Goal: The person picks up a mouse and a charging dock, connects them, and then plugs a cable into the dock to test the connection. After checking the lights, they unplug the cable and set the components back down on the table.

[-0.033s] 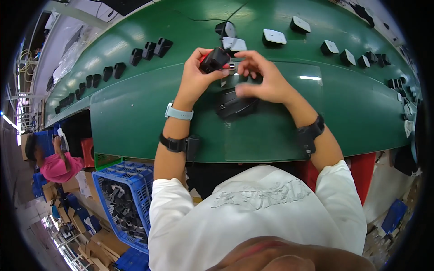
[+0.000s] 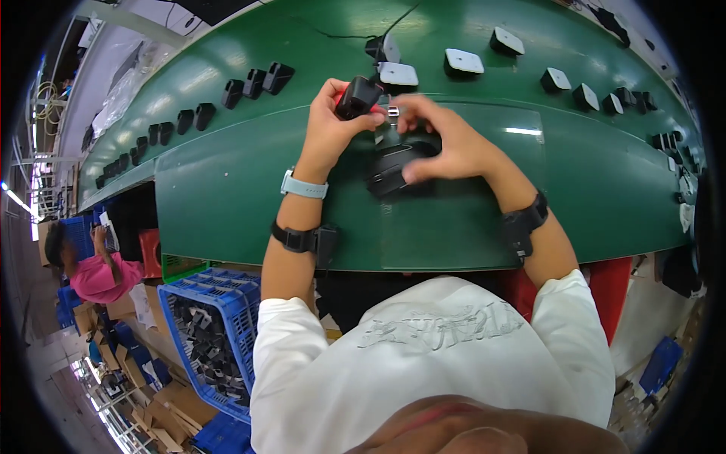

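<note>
My left hand [image 2: 327, 129] is closed round a black plastic housing [image 2: 358, 98], with a bit of red showing beside it. A small silver metal piece [image 2: 392, 111] sits just right of the housing; I cannot tell whether it is joined to it. My right hand [image 2: 457, 147], slightly blurred, has its thumb and fingers spread apart with nothing visible held. Below its fingers a larger black plastic part [image 2: 389, 178] lies on the green table [image 2: 265, 189], its far end partly covered by the hand and blurred.
White-topped black units [image 2: 463, 62] stand across the far table and to the right. Black housings [image 2: 255, 83] form a row at the left. A blue crate [image 2: 249, 303] of black parts sits lower left. Farther left is a person in pink [image 2: 106, 278].
My right hand has come slightly nearer to me, its thumb lower beside the black part on the table. My left hand keeps its hold on the housing.
</note>
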Tool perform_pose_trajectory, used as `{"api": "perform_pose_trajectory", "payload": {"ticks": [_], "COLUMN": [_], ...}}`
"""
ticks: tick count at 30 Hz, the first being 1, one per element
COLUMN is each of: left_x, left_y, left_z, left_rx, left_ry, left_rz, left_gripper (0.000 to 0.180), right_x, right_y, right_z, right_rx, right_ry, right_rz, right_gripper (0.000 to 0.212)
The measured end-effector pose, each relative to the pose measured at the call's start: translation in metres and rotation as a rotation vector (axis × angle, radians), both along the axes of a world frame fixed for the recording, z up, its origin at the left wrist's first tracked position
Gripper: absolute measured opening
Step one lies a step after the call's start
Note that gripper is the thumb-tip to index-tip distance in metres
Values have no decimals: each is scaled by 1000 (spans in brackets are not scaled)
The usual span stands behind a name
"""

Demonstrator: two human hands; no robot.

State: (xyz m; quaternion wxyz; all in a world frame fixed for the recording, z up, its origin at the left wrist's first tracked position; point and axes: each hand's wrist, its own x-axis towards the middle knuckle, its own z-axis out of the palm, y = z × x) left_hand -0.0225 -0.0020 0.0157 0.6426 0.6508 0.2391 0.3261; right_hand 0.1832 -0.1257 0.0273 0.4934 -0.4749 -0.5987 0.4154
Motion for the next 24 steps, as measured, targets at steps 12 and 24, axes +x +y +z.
{"api": "perform_pose_trajectory", "payload": {"ticks": [12,24], "left_x": [5,11], "left_y": [-3,-12], "left_z": [4,7], "left_rx": [-471,-105], "left_ry": [-410,-182], "left_rz": [-225,-136], "left_gripper": [45,68], "right_x": [13,-1], "right_y": [0,8], "right_z": [-2,-13], "right_rx": [-62,123], "right_ry": [373,379], "right_rz": [213,-194], "right_gripper": [86,79]}}
